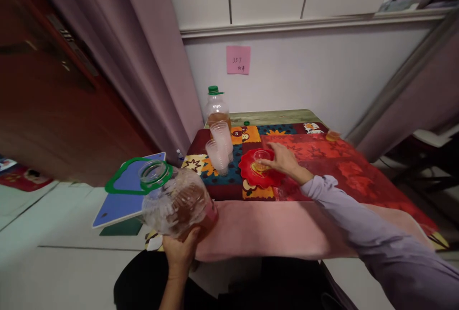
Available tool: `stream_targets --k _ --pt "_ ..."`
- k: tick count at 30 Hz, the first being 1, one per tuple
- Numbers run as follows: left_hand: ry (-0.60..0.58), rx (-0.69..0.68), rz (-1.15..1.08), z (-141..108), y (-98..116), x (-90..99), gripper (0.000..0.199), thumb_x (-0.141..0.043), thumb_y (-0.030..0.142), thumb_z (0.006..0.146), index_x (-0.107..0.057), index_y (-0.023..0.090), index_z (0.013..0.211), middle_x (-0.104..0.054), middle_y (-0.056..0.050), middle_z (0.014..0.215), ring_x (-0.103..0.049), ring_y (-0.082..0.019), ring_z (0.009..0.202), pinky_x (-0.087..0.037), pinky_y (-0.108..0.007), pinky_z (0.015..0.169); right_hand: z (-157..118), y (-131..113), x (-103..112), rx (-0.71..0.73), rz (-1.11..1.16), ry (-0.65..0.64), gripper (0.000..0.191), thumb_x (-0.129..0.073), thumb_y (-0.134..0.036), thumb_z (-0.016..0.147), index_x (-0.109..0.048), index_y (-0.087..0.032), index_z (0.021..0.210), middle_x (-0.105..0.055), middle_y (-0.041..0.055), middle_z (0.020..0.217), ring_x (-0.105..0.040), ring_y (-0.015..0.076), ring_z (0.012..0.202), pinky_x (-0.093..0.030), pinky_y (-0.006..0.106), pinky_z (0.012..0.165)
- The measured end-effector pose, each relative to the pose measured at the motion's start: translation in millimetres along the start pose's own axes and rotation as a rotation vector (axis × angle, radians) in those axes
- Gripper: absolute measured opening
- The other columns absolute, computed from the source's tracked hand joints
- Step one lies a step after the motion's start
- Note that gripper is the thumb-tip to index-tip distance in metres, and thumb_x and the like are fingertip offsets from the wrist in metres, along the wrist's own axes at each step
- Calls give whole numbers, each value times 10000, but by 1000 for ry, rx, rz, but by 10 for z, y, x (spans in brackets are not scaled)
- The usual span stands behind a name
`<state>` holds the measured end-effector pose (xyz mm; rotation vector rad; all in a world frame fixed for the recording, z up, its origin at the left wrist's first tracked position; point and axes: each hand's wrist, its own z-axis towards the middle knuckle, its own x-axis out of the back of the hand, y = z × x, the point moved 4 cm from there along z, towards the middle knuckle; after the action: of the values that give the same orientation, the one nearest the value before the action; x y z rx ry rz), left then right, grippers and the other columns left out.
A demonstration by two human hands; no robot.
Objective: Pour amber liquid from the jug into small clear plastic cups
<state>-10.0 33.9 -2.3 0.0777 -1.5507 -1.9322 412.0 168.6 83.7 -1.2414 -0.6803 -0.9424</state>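
Observation:
My left hand point(181, 252) grips a large clear plastic jug point(172, 204) from below. The jug is tilted, its mouth, with a green collar and handle, facing up and to the left, and amber liquid lies in its lower part. At the red scalloped plate point(247, 176), my right hand point(285, 159) has thumb and fingers around a small clear plastic cup point(261, 157) standing on it. Some yellowish liquid appears to be in that cup, though the plate's gold print shows through. Stacks of clear plastic cups point(219, 149) stand left of the plate.
A second jug point(217, 109) with a green cap stands at the back left. A loose green cap point(246, 123) lies near the back edge. Another cup of amber liquid point(333, 135) sits at the far right. A pink cloth point(261, 228) covers the front edge; a blue board point(124, 209) is at left.

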Motion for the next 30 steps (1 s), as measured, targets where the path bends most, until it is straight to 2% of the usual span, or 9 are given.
stream_targets --k 2,4,10,14,17,20,22,25,30 --pt "16 0 19 20 -30 17 647 -819 798 638 -718 225 922 -805 -152 955 -793 -414 1025 -614 -653 1100 61 4 -35 -27 -78 -91 830 -880 -597 910 -653 -109 1542 -718 277 1511 -683 446 1418 -529 552 1182" --pt "13 -1 45 41 -64 31 623 -813 791 645 -703 238 910 -793 -145 946 -781 -427 1066 -574 -682 1152 79 -55 -68 -25 -115 -153 795 -855 -629 931 -680 -123 1517 -750 271 1456 -718 441 1361 -553 520 1138" --pt "12 -48 118 82 -133 56 545 -785 741 723 -700 245 934 -778 -147 1000 -750 -440 1165 -494 -696 1238 82 -243 -95 34 -229 -185 656 -867 -567 923 -754 -145 1413 -761 259 1433 -758 418 1269 -568 445 1058" --pt "57 -136 119 142 -221 82 563 -818 757 681 -710 240 875 -776 -99 854 -765 -384 955 -591 -643 1111 109 -235 -87 43 -169 -179 648 -874 -523 911 -746 -141 1418 -784 223 1405 -774 387 1238 -570 405 1019" --pt "79 -233 163 205 -311 116 555 -821 767 673 -715 234 781 -779 -89 777 -757 -354 858 -605 -620 1065 182 -104 -13 20 16 -150 619 -900 -540 884 -761 -170 1361 -826 154 1316 -794 329 1157 -576 354 938" --pt "89 -317 232 255 -393 155 566 -758 810 719 -717 246 715 -773 -82 734 -738 -344 813 -579 -651 1086 314 204 155 -37 179 -92 546 -908 -572 873 -786 -190 1244 -852 96 1199 -798 269 1041 -573 321 874" --pt "78 -340 263 276 -440 169 572 -731 826 727 -708 257 678 -748 -78 688 -703 -333 747 -572 -681 1077 424 508 321 -75 174 -36 557 -915 -597 857 -792 -189 1215 -855 95 1164 -795 269 1018 -576 328 864" --pt "81 -326 262 289 -483 179 553 -751 811 710 -707 260 686 -745 -90 708 -688 -339 745 -567 -707 1069 593 1054 621 -114 37 57 604 -925 -592 837 -795 -177 1257 -845 146 1243 -789 317 1113 -587 367 913" --pt "177 -197 227 278 -541 232 598 -783 838 634 -706 263 780 -741 -94 836 -713 -410 990 -468 -758 1210 853 1990 1057 -272 -239 125 640 -922 -568 817 -815 -154 1293 -843 192 1228 -790 367 1132 -585 412 953"
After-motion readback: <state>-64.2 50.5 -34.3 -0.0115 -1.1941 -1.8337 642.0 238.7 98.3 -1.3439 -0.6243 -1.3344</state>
